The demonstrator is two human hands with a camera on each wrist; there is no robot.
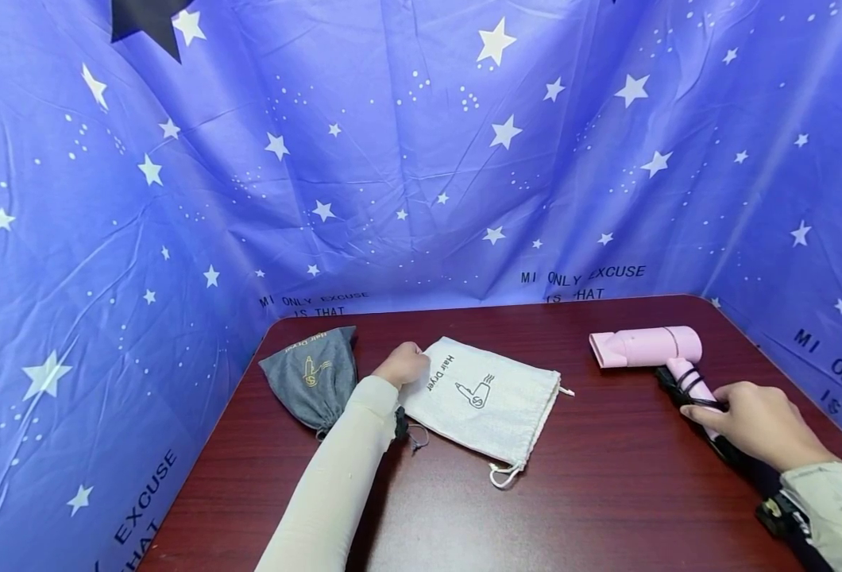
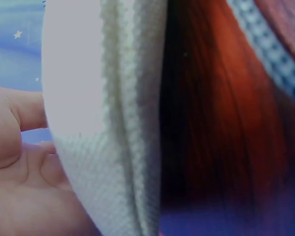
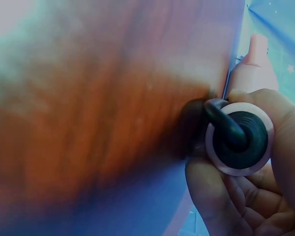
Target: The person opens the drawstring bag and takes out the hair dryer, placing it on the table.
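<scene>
My left hand (image 1: 401, 365) pinches the left edge of a white drawstring pouch (image 1: 492, 425) printed "Hair Dryer" with a dryer picture. In the left wrist view the pouch cloth (image 2: 83, 162) stands close to the camera, fingers and palm behind it. A pink hair dryer (image 1: 643, 347) lies at the right of the table, its nozzle facing left. Around its handle, where a black cord is bundled, my right hand (image 1: 764, 421) curls. The right wrist view shows the handle's round end with its black cord outlet (image 3: 246, 147) between thumb and fingers.
A grey drawstring pouch (image 1: 314, 381) with gold print lies left of the white one, beside my left forearm. The dark red wooden table (image 1: 571, 508) ends against a blue star-patterned curtain (image 1: 407, 159) at the back and sides.
</scene>
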